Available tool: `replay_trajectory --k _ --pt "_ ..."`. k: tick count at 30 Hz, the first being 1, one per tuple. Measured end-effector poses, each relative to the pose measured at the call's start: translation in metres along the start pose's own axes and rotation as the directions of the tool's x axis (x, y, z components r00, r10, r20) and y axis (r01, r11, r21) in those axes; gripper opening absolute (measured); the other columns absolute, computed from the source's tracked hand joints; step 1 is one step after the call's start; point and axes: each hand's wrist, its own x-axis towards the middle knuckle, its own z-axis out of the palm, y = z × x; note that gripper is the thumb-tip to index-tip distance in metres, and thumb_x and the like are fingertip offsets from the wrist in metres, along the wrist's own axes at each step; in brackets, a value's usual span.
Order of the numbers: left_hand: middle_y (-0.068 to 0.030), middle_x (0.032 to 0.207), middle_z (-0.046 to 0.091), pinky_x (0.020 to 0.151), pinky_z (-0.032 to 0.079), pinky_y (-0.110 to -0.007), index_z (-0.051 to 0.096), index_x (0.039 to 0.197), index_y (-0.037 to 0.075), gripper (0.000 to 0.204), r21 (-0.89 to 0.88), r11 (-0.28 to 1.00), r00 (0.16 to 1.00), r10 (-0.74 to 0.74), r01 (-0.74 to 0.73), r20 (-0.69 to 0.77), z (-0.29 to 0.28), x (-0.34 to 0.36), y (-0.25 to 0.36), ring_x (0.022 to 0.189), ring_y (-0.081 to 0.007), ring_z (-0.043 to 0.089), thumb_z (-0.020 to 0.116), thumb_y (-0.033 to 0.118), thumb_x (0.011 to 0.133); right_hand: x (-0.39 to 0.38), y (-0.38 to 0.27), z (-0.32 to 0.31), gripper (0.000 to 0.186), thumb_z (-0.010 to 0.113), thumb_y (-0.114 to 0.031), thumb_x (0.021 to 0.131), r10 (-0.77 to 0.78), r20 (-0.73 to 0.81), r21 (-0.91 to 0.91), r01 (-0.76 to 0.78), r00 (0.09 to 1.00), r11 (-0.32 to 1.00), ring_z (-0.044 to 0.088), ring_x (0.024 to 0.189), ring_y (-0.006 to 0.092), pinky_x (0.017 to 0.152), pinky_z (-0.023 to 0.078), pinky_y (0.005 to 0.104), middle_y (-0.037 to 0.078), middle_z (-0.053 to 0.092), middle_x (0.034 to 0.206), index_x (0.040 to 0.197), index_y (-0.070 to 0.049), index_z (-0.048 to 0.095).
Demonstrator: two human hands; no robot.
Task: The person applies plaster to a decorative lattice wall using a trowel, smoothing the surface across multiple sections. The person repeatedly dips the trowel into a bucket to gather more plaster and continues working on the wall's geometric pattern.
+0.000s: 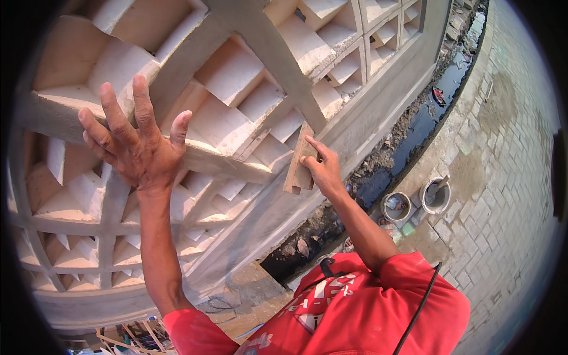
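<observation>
A pale lattice wall of concrete blocks [234, 121] with grey plastered ribs fills the left and upper view. My left hand [135, 141] is raised over a rib on the left, open with its fingers spread; whether it touches the rib, I cannot tell. My right hand [319, 165] grips a small flat wooden float [294, 168], which is held against or just over the lattice near the wall's lower band.
A ditch of dark water [407, 144] runs beside the wall. On the paved path [485, 225] at the right stand two buckets [432, 202], one with a tool in it. Debris [133, 337] and cords lie at the bottom left. My feet show partly below the buckets.
</observation>
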Motion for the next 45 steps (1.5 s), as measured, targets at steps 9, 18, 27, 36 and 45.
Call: replay_trajectory --k 9,18,27,36,45 --pt "-0.0067 0.147 0.024 0.107 0.02 -0.055 0.038 0.14 0.033 0.069 -0.022 1.0 1.0 -0.019 0.019 0.011 0.001 0.0 0.002 0.136 -0.0418 0.015 0.034 0.073 0.085 0.023 -0.015 0.01 0.057 0.059 -0.008 0.075 -0.079 -0.196 0.026 0.086 0.977 0.996 0.058 0.096 0.0168 0.084 0.046 0.0271 0.014 0.062 0.111 0.131 0.0 0.051" --pt "-0.0062 0.148 0.024 0.105 0.022 -0.057 0.039 0.14 0.033 0.069 0.007 1.0 1.0 -0.018 0.018 0.024 -0.003 0.0 0.0 0.135 -0.0417 0.015 0.034 0.073 0.084 0.022 -0.028 -0.001 0.057 0.057 -0.009 0.075 -0.031 -0.177 0.092 0.048 0.984 0.995 0.061 0.101 0.0227 0.088 0.048 0.0299 0.021 0.058 0.123 0.131 0.003 0.049" --pt "-0.0067 0.148 0.024 0.104 0.023 -0.059 0.038 0.141 0.032 0.07 0.001 1.0 1.0 -0.019 0.019 0.019 -0.003 -0.003 -0.001 0.135 -0.0426 0.015 0.035 0.074 0.084 0.017 -0.034 0.01 0.057 0.057 -0.012 0.075 -0.089 -0.148 0.059 0.099 0.985 0.993 0.059 0.108 0.0244 0.09 0.047 0.032 0.021 0.059 0.121 0.129 0.003 0.05" --pt "-0.006 0.149 0.023 0.106 0.021 -0.058 0.037 0.141 0.033 0.07 0.005 1.0 0.999 -0.03 0.03 0.024 -0.002 -0.003 -0.001 0.137 -0.0422 0.014 0.033 0.074 0.084 0.002 -0.045 0.02 0.057 0.057 -0.013 0.075 -0.202 -0.11 -0.042 0.198 0.973 0.979 0.061 0.105 0.0232 0.091 0.046 0.0324 0.022 0.061 0.118 0.129 0.004 0.05" --pt "-0.0058 0.149 0.023 0.106 0.02 -0.057 0.038 0.14 0.033 0.069 -0.003 0.999 0.999 -0.036 0.036 0.024 -0.002 -0.002 0.0 0.137 -0.0422 0.014 0.034 0.074 0.084 0.003 -0.046 0.032 0.058 0.056 -0.012 0.075 -0.311 -0.037 -0.139 0.303 0.95 0.943 0.064 0.098 0.0253 0.085 0.049 0.0331 0.022 0.063 0.113 0.129 0.006 0.049"
